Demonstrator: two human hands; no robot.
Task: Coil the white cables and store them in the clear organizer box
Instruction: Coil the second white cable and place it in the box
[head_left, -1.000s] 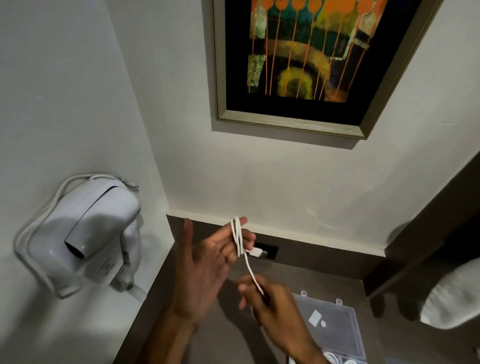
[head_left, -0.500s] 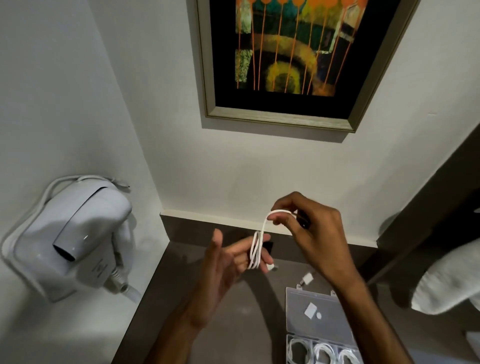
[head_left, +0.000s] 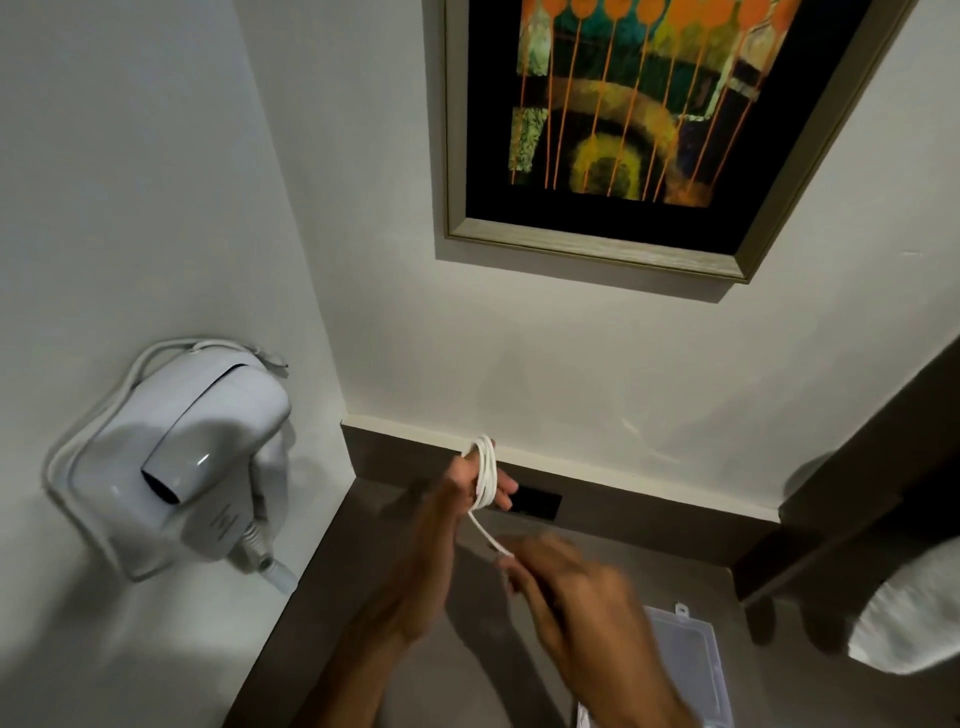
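Observation:
A white cable (head_left: 484, 475) is wound in several loops around the raised fingers of my left hand (head_left: 441, 530), above the brown countertop (head_left: 363, 571). A short free strand runs down and right from the loops to my right hand (head_left: 566, 592), which pinches its end; that hand is motion-blurred. The clear organizer box (head_left: 691, 654) lies on the counter at the lower right, its open lid partly hidden behind my right forearm. Its compartments are out of view.
A white wall-mounted hair dryer (head_left: 192, 462) with its cord hangs on the left wall. A framed painting (head_left: 639, 124) is on the back wall. A dark socket plate (head_left: 535, 504) sits in the backsplash. A white towel (head_left: 919, 618) hangs at the right edge.
My right hand has swung down from above the loops to below and right of them, carrying the cable's free end. The loops on my left fingers look thicker. The camera shifted left.

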